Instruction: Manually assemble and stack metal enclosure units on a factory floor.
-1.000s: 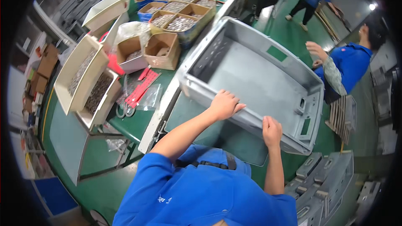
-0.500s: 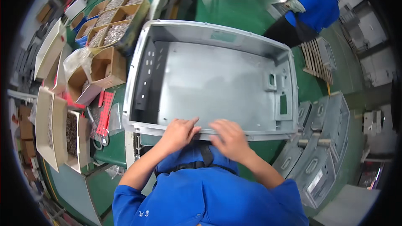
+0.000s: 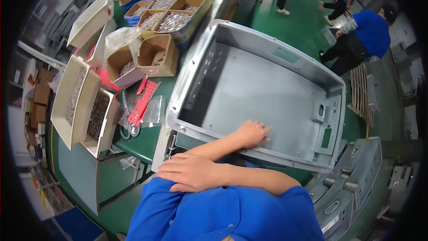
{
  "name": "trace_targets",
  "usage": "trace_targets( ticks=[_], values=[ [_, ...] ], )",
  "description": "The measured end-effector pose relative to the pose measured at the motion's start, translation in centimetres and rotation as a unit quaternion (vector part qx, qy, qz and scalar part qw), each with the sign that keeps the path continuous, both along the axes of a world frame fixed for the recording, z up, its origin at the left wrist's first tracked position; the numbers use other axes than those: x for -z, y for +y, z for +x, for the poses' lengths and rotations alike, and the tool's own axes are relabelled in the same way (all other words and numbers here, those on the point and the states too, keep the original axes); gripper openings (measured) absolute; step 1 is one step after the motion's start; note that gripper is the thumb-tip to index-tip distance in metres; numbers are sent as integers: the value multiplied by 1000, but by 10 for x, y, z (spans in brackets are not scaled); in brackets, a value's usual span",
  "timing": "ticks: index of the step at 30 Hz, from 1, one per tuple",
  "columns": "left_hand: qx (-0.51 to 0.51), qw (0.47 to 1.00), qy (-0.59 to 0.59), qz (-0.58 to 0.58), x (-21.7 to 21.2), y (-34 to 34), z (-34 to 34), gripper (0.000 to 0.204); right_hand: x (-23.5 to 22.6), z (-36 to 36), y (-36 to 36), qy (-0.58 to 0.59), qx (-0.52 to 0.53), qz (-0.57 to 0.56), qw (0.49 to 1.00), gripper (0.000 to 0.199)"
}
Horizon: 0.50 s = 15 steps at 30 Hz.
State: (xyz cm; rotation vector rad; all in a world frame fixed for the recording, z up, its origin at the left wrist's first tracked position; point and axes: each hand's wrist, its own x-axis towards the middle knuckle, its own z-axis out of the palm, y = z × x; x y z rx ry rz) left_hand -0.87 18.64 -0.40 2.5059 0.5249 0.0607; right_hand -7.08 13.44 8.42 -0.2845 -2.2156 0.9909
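A large grey metal enclosure (image 3: pixel 267 102), shaped like a shallow open box, lies on the green table in front of me. My left hand (image 3: pixel 254 134) hangs over its near rim, fingers loosely bent and apart, holding nothing; whether it touches the metal I cannot tell. Across my body, my right hand (image 3: pixel 191 172) lies flat on my left forearm near the elbow, fingers stretched out. Inside, the enclosure shows a slotted dark left wall and cut-outs at its right end.
On the left stand a divided bin of small metal parts (image 3: pixel 174 21), cream bins (image 3: pixel 76 102), scissors (image 3: pixel 129 130) and a red perforated strip (image 3: pixel 143 103). More grey enclosures (image 3: pixel 339 196) are stacked at right. People in blue (image 3: pixel 372 33) are on the far right floor, by a wooden pallet (image 3: pixel 360 91).
The view has turned, so the enclosure sits further right and tilted. My right hand has left the near rim and crossed onto my left forearm; my left hand has reached rightward.
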Motion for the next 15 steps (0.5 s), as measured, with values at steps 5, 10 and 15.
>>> trace_targets(
  ticks=[5, 10, 15],
  values=[
    [-22, 997, -71, -25, -7, -5, -24, 40, 5, -5, 1, -30, 18, -26, 999, 31],
    [-63, 987, -127, -70, -5, 11, -57, 41, 9, 8, 12, -36, 117, 17, 992, 29],
    [-51, 990, -123, -53, -8, 14, -57, 40, 19, -49, 25, -132, -64, -22, 989, 42]
  ],
)
